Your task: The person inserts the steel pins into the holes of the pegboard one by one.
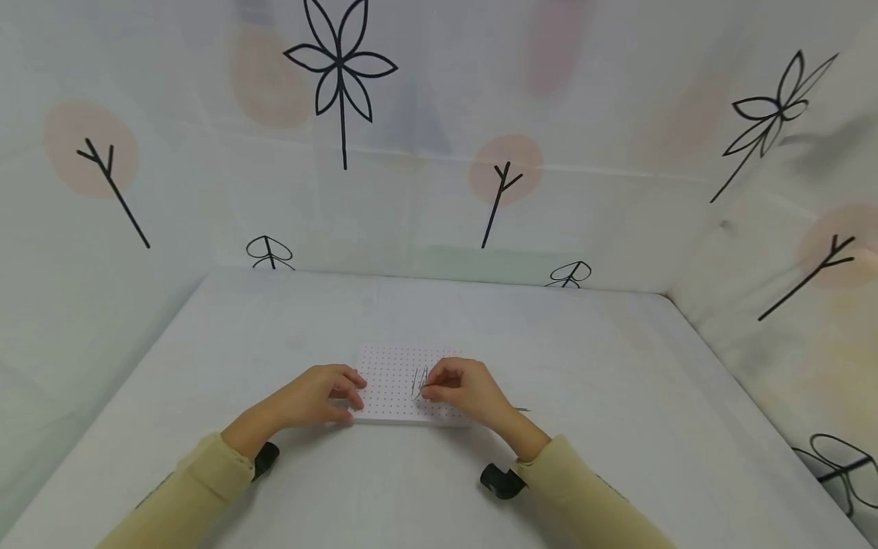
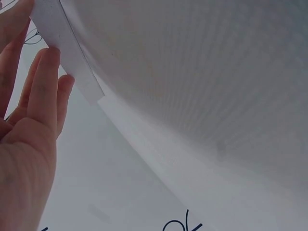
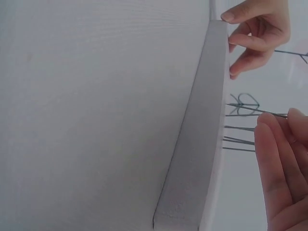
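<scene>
A white board [image 1: 387, 381] dotted with a grid of small holes lies flat on the table. Several thin metal pins [image 3: 239, 140] stand up out of it, close together near its middle. With thumb and fingertips, my right hand [image 1: 466, 389] pinches another thin metal pin [image 3: 255, 110], its lower tip right at the board's top beside the standing ones. At the board's left side rests my left hand [image 1: 321, 393], its fingertips and thumb touching the edge and front corner. In the left wrist view, those fingers [image 2: 44, 86] lie fairly straight along the board's side.
On the white tabletop [image 1: 274, 328], a thin dark metal piece [image 1: 523, 409] shows right of the board, partly behind the right wrist. Dark wrist cameras [image 1: 502, 482] sit beneath both forearms. Pale cloth walls [image 1: 425, 206] with printed plant drawings surround the table.
</scene>
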Demonstrator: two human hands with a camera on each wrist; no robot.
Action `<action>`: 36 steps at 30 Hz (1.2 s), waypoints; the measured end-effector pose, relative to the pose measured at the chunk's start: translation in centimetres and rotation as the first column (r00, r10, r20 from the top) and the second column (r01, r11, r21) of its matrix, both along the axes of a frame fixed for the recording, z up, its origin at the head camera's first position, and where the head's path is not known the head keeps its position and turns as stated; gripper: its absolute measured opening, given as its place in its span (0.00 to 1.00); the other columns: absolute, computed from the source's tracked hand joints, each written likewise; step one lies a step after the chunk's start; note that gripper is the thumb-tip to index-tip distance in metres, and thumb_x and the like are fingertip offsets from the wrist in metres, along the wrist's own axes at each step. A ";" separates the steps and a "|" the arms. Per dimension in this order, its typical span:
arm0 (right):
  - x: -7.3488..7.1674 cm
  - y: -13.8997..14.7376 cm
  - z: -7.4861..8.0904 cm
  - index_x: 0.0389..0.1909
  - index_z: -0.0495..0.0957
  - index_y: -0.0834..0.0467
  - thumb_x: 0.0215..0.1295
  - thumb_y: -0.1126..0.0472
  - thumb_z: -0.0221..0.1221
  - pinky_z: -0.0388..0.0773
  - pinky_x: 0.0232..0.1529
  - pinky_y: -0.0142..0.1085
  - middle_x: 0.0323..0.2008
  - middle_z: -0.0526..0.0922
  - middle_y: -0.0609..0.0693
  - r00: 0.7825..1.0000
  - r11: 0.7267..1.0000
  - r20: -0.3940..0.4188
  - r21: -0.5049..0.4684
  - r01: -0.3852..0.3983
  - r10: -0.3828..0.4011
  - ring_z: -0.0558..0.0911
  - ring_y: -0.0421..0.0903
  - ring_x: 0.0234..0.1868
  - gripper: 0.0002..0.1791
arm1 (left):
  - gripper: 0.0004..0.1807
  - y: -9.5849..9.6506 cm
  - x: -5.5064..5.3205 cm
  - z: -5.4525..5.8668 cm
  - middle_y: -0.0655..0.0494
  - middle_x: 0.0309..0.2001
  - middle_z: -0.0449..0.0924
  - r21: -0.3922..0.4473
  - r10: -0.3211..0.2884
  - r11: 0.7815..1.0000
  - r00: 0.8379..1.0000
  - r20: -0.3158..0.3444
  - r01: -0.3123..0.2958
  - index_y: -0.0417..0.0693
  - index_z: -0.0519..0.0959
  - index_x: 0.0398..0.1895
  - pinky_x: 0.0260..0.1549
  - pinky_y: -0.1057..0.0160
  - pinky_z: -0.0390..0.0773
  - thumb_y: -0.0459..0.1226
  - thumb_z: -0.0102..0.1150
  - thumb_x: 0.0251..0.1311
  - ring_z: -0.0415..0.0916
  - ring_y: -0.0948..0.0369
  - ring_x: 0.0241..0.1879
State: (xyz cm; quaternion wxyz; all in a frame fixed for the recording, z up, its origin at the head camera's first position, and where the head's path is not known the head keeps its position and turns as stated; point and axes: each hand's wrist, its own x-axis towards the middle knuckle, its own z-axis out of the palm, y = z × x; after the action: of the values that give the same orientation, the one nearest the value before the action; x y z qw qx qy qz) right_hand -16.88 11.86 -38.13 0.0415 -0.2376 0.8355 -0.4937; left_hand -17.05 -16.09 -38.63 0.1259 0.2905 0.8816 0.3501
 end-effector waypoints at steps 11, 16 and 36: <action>-0.1 -0.5 -0.2 0.27 0.79 0.57 0.53 0.66 0.67 0.79 0.35 0.30 0.28 0.81 0.44 1.000 1.000 -0.025 0.012 0.011 -0.011 0.80 0.40 0.30 0.05 | 0.07 0.0 -0.1 -0.1 0.54 0.49 0.74 0.004 -0.005 1.000 1.000 -0.005 0.005 0.52 0.83 0.28 0.49 0.58 0.75 0.31 0.69 0.47 0.74 0.53 0.49; 0.0 -0.7 -0.3 0.28 0.80 0.57 0.53 0.67 0.66 0.79 0.33 0.30 0.28 0.81 0.44 0.999 1.000 -0.032 0.026 0.017 -0.017 0.79 0.39 0.29 0.05 | 0.07 0.0 -0.1 -0.2 0.54 0.49 0.74 0.000 0.004 1.000 1.000 0.000 -0.004 0.52 0.83 0.28 0.49 0.58 0.75 0.31 0.69 0.47 0.74 0.53 0.49; 0.4 -1.3 -0.6 0.26 0.82 0.56 0.52 0.67 0.67 0.77 0.32 0.29 0.26 0.81 0.42 0.996 0.990 -0.055 0.118 0.072 -0.066 0.78 0.37 0.29 0.04 | 0.07 -0.1 -0.1 0.0 0.53 0.49 0.74 0.009 -0.011 1.000 1.000 -0.007 0.011 0.51 0.83 0.28 0.48 0.58 0.76 0.30 0.69 0.47 0.75 0.52 0.48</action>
State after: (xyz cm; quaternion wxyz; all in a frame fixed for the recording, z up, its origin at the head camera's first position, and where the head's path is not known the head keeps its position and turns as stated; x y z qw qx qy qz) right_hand -16.52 10.57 -38.75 0.0172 -0.2181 0.8722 -0.4375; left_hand -17.14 -16.14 -38.67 0.1236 0.2969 0.8789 0.3523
